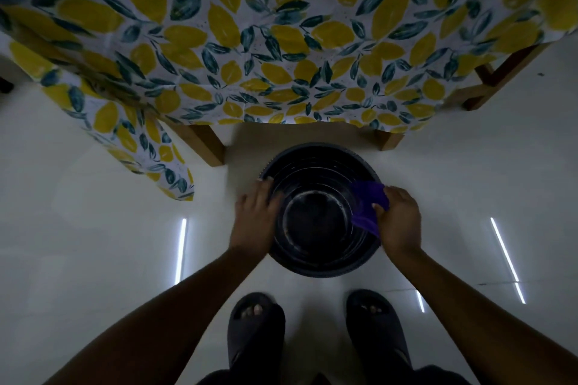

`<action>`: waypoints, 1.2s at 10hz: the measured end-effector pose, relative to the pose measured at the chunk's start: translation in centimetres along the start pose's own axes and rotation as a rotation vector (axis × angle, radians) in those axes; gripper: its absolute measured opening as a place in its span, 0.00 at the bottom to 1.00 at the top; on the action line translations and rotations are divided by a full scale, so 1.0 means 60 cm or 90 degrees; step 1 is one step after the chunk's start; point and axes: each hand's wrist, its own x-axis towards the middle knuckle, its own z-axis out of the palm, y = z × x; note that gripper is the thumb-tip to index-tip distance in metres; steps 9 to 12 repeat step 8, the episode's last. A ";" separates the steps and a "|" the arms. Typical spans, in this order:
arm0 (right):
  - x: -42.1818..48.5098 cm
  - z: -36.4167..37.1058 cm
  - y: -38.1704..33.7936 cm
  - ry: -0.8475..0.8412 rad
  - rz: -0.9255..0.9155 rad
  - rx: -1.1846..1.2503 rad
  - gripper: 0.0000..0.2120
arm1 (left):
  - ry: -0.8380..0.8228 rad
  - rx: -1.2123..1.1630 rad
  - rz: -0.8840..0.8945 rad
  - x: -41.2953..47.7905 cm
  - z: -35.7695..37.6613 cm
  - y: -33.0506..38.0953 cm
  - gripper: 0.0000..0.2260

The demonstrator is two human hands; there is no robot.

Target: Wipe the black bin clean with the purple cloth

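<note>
A: Where did the round black plastic bin stand?

B: Upright on the pale glossy floor, near the front edge of the wooden table under its lemon-and-leaf printed tablecloth. The person's dark open-toed slippers were just behind it.

A: And the left grip?

B: It held the bin's left rim, fingers laid along the outside edge and the thumb hooked over into the opening.

A: The crumpled purple cloth?

B: Bunched in the right grip, whose fingers were curled round it at the bin's right rim. Part of the cloth hung over the rim and lay against the inner wall.

A: Could you see the bottom of the bin?

B: Dimly. Pale rings showed on the inside, but the light was too poor to tell more.
</note>
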 end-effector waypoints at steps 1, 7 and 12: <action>0.002 -0.002 0.009 -0.020 -0.065 -0.030 0.19 | -0.109 -0.154 -0.171 0.008 0.012 -0.032 0.32; 0.089 -0.029 -0.073 -0.394 0.155 -0.254 0.26 | -0.146 -0.117 -0.176 0.096 -0.055 -0.037 0.23; 0.134 -0.085 -0.138 -0.393 0.152 -0.132 0.22 | -0.168 -0.163 -0.152 0.140 -0.151 -0.004 0.32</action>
